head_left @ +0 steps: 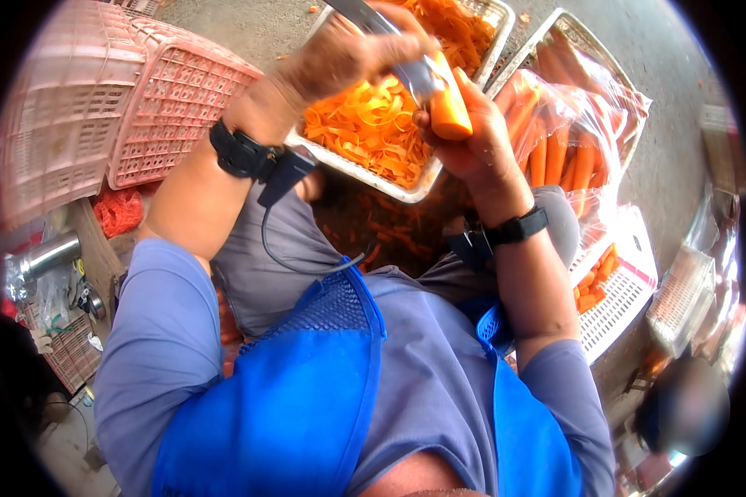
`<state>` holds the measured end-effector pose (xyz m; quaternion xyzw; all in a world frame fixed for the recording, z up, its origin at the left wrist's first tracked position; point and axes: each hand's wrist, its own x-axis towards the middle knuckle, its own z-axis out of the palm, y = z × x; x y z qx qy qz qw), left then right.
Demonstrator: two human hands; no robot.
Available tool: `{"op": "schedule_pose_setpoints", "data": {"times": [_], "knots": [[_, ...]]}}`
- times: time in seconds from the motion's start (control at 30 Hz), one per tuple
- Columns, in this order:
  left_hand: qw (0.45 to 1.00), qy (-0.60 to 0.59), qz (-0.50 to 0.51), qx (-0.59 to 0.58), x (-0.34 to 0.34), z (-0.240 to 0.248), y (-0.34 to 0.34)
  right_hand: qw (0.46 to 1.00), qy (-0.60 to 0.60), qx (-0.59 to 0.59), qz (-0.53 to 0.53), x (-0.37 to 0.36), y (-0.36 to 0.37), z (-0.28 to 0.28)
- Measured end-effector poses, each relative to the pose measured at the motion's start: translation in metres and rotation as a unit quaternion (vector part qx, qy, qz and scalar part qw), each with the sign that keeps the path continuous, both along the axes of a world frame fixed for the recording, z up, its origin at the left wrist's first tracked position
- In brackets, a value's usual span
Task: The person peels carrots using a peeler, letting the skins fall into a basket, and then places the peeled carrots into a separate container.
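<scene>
A dark-handled peeler (419, 78) is gripped in my left hand (331, 62), its grey head lying against the side of a carrot (449, 112). My right hand (478, 137) holds that carrot from the right, fingers wrapped round it, with the blunt orange end toward me. Both hands are above a white plastic crate (410, 195) full of curled orange peelings (360, 124). Motion smears my left fingers and part of the peeler.
Right of the peelings, a crate (630, 153) holds carrots in clear plastic bags (559, 149). Nearer stands a white basket (617, 311) with cut carrot pieces (595, 282). Pink crates (182, 103) stand at left, near a red net bag (118, 212). Scraps litter the floor between my legs.
</scene>
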<state>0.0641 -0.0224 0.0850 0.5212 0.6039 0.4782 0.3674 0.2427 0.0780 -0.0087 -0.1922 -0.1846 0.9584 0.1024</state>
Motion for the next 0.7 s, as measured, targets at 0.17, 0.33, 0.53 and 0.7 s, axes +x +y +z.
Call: {"op": "schedule_pose_setpoints", "data": {"times": [0.17, 0.33, 0.53, 0.7], "knots": [[0.995, 0.035, -0.090, 0.025, 0.026, -0.011, 0.005, 0.999, -0.001, 0.050, 0.022, 0.001, -0.006, 0.009], [0.994, 0.006, 0.112, 0.010, -0.075, -0.051, 0.022, 0.997, 0.063, 0.006, 0.037, 0.007, -0.011, 0.016], [0.986, -0.054, 0.156, -0.016, -0.069, -0.036, 0.003, 0.994, 0.037, -0.077, 0.064, -0.003, -0.007, 0.008], [0.996, 0.084, 0.016, 0.029, -0.029, -0.019, 0.015, 1.000, -0.014, 0.009, -0.013, 0.006, -0.016, 0.021]]}}
